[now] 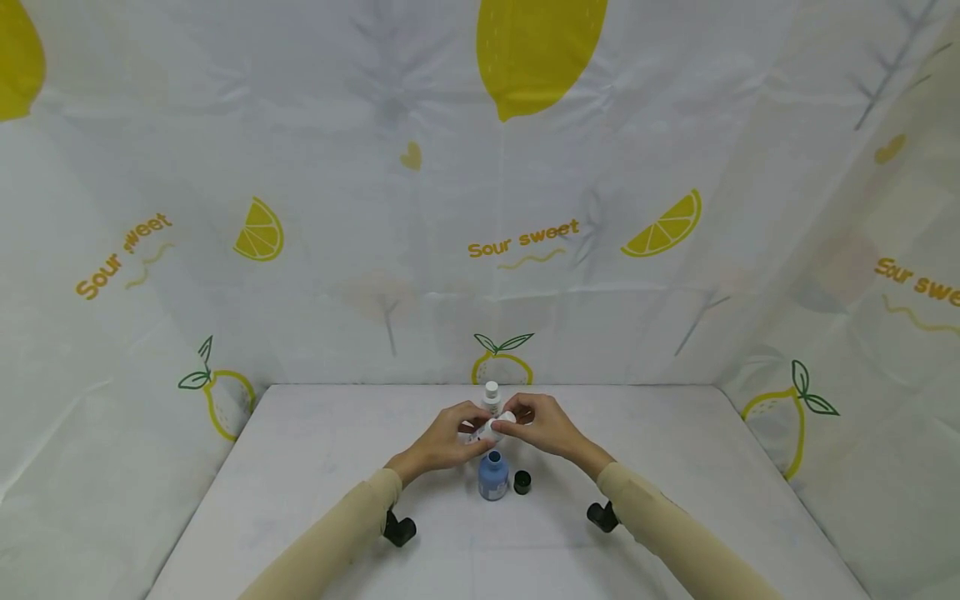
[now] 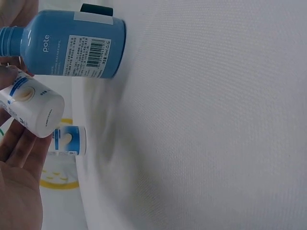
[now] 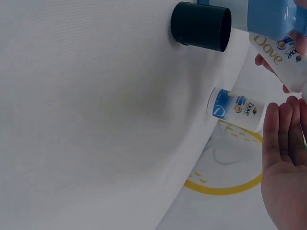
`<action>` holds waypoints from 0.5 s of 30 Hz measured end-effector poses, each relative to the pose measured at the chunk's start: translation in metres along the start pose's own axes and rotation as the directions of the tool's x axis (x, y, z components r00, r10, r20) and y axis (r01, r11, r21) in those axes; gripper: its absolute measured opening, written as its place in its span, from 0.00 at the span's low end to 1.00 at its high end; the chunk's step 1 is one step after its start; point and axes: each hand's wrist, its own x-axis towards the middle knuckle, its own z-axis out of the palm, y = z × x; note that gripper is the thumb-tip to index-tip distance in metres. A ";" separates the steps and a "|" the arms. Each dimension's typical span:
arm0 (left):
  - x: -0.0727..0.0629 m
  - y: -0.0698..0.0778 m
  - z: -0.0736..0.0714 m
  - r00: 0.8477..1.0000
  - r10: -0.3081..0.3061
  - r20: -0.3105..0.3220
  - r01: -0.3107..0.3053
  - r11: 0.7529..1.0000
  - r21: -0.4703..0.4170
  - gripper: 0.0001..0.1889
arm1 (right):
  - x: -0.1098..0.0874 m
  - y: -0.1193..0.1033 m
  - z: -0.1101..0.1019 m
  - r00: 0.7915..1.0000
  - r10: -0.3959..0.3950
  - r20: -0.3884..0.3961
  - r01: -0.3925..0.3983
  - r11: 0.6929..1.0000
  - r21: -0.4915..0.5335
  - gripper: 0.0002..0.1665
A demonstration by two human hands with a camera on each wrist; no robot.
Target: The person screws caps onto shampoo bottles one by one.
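My left hand (image 1: 442, 439) holds a small white Dove bottle (image 2: 41, 108) tilted above the table. At the bottle's upper end, the thumb and index finger of my right hand (image 1: 551, 427) pinch its white cap (image 1: 508, 417). Just in front of both hands a blue bottle (image 1: 492, 481) stands upright, its neck uncapped. Beside it on the right sits a dark green cap (image 3: 201, 26). Behind the hands stands a second white Dove bottle (image 3: 236, 109) with its white cap on, partly hidden in the head view.
A white cloth covers the table (image 1: 315, 467), and a lemon-printed sheet (image 1: 375, 208) hangs behind it and along both sides. Black wrist-worn devices (image 1: 399, 529) show under both sleeves.
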 end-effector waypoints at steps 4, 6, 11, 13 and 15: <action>0.000 -0.002 0.000 1.000 0.009 -0.003 -0.009 1.000 0.007 0.19 | -0.001 -0.001 -0.001 1.000 0.013 0.009 -0.013 1.000 -0.003 0.17; -0.001 -0.002 0.000 1.000 0.004 -0.003 -0.004 1.000 0.004 0.19 | -0.001 -0.001 -0.002 1.000 0.010 0.018 -0.010 1.000 -0.007 0.17; -0.001 -0.003 0.000 1.000 0.004 -0.010 -0.004 1.000 -0.007 0.19 | -0.002 0.000 -0.007 0.999 -0.014 0.046 0.013 1.000 0.019 0.19; -0.001 -0.003 -0.001 1.000 0.002 -0.013 -0.003 1.000 -0.012 0.19 | -0.002 0.002 -0.009 0.998 -0.028 0.057 0.025 0.998 0.055 0.19; -0.001 -0.003 -0.002 1.000 -0.009 -0.013 0.009 1.000 -0.017 0.19 | -0.001 0.004 -0.012 0.996 -0.038 0.075 0.029 0.994 0.109 0.19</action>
